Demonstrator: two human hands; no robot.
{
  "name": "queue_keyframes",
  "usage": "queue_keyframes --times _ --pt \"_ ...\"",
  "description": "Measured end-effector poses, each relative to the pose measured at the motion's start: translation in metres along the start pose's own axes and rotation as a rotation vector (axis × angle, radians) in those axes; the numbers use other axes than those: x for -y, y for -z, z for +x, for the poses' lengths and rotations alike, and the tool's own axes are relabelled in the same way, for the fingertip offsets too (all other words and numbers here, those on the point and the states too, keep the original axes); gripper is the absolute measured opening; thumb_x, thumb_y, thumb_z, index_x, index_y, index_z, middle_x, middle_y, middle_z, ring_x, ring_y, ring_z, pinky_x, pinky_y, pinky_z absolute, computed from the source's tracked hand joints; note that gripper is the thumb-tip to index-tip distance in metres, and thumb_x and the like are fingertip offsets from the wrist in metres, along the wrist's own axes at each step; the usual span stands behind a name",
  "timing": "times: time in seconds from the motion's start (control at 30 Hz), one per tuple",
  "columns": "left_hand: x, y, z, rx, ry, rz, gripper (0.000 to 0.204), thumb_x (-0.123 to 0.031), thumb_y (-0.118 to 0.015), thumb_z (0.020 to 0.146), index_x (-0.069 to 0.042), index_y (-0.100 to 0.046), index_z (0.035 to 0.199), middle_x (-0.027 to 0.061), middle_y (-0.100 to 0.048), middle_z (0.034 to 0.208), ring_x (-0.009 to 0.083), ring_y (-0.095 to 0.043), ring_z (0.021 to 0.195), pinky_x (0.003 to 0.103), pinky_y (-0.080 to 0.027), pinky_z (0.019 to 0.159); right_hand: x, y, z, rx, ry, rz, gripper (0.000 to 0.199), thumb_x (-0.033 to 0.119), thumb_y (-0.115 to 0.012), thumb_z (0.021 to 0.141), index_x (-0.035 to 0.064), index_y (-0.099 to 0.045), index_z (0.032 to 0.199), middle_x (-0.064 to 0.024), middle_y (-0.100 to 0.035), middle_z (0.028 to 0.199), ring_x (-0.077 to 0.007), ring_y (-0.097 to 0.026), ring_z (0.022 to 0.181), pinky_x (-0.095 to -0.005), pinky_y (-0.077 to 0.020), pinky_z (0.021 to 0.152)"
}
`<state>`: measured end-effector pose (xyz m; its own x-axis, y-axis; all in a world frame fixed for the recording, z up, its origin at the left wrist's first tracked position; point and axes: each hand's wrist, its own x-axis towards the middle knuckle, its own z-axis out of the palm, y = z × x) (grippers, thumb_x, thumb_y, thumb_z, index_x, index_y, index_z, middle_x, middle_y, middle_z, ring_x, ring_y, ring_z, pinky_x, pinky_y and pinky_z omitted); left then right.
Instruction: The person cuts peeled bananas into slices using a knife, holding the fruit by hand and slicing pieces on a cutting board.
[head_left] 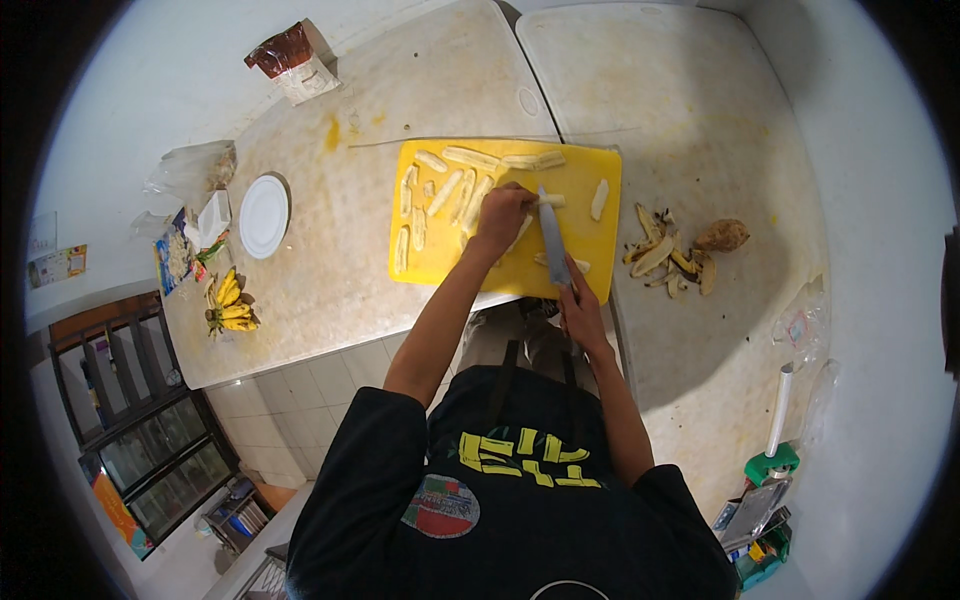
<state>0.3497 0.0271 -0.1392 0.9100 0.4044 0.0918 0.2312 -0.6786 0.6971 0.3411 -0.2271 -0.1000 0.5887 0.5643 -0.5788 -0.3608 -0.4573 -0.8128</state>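
Cream banana strips (470,157), slim, unequal lengths; grey knife (553,243) blade, tapered.

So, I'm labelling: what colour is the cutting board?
The cutting board is yellow, clearest in the head view.

The long, silver-bladed knife (553,243) points far, leaning slightly left, its tip beside a pale banana piece (556,201) on the yellow cutting board (590,236); other peeled slices (446,192) (most toward the left) lie flat there.
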Motion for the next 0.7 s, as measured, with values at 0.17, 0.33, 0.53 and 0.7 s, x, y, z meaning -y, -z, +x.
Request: queue_keyframes --times 0.17,0.33,0.53,0.7 --pt "0.002 -0.002 -0.001 -0.02 0.02 -0.016 0.016 -0.006 -0.074 0.086 -0.006 -0.082 0.1 0.0137 -0.075 0.097 0.0326 -0.074 0.089 0.041 -0.058 0.082 0.002 -0.004 0.002 -0.008 0.08 0.043 0.057 0.019 -0.05 0.109 0.023 -0.038 0.165 -0.0008 -0.05 0.067 -0.0102 -0.046 0.053 -0.0298 -0.0438 0.052" --pt "-0.008 0.005 -0.002 -0.034 0.125 0.018 0.015 -0.012 -0.076 0.086 -0.006 -0.081 0.098 0.015 -0.075 0.095 0.0334 -0.073 0.088 0.041 -0.058 0.081 -0.003 -0.003 0.004 -0.03 0.097 0.028 0.058 0.018 -0.05 0.109 0.0246 -0.038 0.165 -0.0003 -0.048 0.067 -0.0098 -0.045 0.052 -0.03 -0.0434 0.051" --pt "-0.002 0.005 -0.004 -0.033 0.132 0.058 0.015 -0.016 -0.074 0.086 -0.009 -0.082 0.097 0.0145 -0.075 0.094 0.0348 -0.072 0.087 0.045 -0.058 0.079 -0.003 -0.004 0.005 -0.01 0.065 0.088 0.057 0.019 -0.051 0.109 0.0256 -0.039 0.165 0.0005 -0.047 0.066 -0.0091 -0.043 0.051 -0.0295 -0.043 0.05" --pt "-0.003 0.002 -0.007 -0.056 0.132 0.028 0.014 -0.012 -0.074 0.084 -0.008 -0.082 0.095 0.0155 -0.075 0.091 0.0354 -0.073 0.084 0.044 -0.058 0.079 -0.004 -0.005 0.006 -0.005 0.066 0.104 0.057 0.019 -0.051 0.109 0.0243 -0.039 0.165 0.0 -0.048 0.067 -0.0093 -0.043 0.051 -0.0296 -0.0432 0.05"
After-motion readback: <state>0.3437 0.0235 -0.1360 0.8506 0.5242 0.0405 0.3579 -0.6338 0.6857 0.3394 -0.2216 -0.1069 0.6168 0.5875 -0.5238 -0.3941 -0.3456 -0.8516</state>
